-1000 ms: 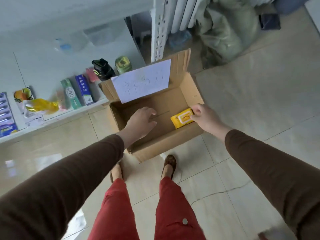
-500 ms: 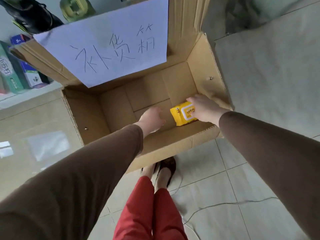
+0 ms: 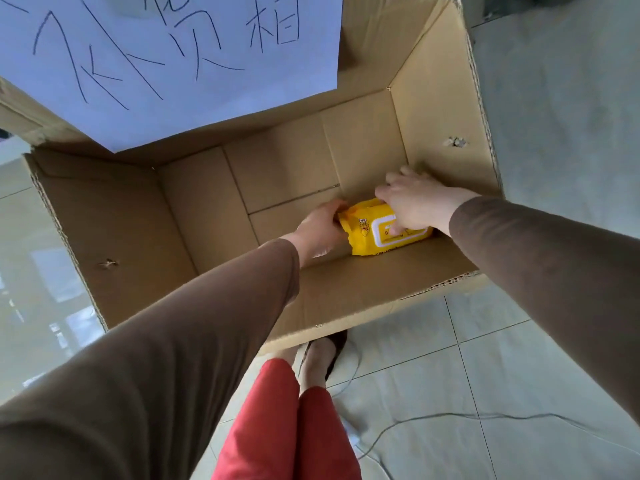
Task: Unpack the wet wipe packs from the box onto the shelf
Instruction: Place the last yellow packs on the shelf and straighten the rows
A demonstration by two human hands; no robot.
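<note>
Hands met inside the cardboard box (image 3: pixel 446 109) on the tiled floor (image 3: pixel 554 81), where we closed our left hand (image 3: pixel 320 228) and right hand (image 3: pixel 414 202) in a firm grip on the yellow wet wipe pack (image 3: pixel 372 237) near its right corner, under a handwritten paper sign (image 3: pixel 166 64).

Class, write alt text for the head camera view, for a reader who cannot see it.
Both hands, left hand and right hand, grip one yellow wet wipe pack lying inside an open cardboard box on a tiled floor.
</note>
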